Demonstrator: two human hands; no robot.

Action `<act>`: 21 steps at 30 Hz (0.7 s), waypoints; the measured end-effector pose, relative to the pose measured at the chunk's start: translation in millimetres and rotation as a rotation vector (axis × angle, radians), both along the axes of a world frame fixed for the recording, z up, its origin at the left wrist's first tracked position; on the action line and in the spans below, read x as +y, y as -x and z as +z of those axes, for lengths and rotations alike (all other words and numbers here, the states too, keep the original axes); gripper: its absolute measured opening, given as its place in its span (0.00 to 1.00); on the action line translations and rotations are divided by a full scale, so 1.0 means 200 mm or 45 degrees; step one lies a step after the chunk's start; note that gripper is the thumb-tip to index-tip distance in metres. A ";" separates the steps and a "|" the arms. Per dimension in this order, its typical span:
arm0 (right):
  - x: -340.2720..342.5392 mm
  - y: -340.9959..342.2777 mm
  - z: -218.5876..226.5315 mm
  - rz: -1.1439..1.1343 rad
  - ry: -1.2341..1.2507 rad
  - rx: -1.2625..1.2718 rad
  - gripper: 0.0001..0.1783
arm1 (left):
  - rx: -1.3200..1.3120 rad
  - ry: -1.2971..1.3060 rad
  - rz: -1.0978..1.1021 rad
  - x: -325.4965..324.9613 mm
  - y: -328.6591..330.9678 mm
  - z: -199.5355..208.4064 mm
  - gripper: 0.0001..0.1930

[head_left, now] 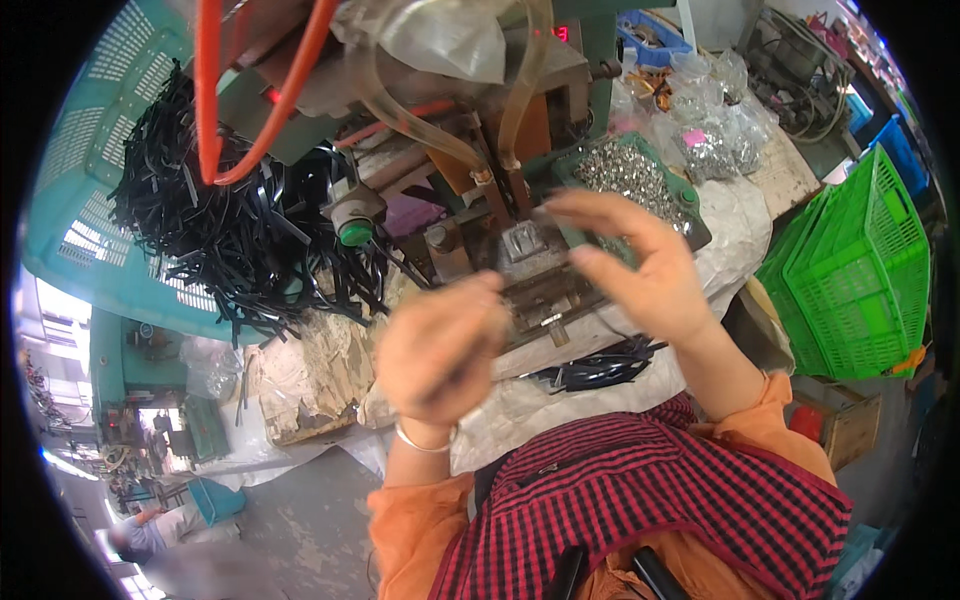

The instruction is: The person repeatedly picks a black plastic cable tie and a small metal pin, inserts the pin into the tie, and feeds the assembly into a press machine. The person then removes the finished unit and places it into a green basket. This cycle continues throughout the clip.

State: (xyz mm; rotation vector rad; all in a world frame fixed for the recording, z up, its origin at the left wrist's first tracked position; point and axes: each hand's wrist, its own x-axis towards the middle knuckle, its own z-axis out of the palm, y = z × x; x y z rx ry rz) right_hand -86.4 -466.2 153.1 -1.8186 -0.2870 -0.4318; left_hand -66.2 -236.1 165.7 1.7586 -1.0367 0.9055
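Note:
My left hand (440, 350) is held in front of the machine, left of its metal block. Its fingers look curled together, though motion blurs them, and anything inside them is hidden. On the other side, my right hand (650, 265) has thumb and fingers apart with nothing visible between them. Its fingertips are close to the right side of the small metal block (525, 240) in the machine's fixture. Two copper-coloured bars (500, 200) come down just behind that block. A dark green tray (700, 232) heaped with small shiny metal pieces (625, 175) sits beyond my right hand.
A large heap of black strips (230, 210) lies in a teal basket (65, 250) at left. A green button (355, 232) and clear hoses (400, 120) belong to the machine. More black strips (600, 370) lie nearest me. Green crates (850, 270) stand at right.

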 end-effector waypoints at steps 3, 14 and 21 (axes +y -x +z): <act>-0.27 -0.06 -0.26 -0.704 0.866 0.064 0.17 | -0.183 -0.301 0.024 -0.08 0.04 -0.05 0.13; -0.36 -0.30 -0.52 -0.804 0.550 -0.043 0.08 | -0.236 -0.428 -0.060 -0.10 0.00 -0.11 0.06; -0.31 -0.28 -0.53 -0.810 0.648 -0.083 0.05 | -0.017 -0.350 0.005 -0.14 0.16 -0.08 0.14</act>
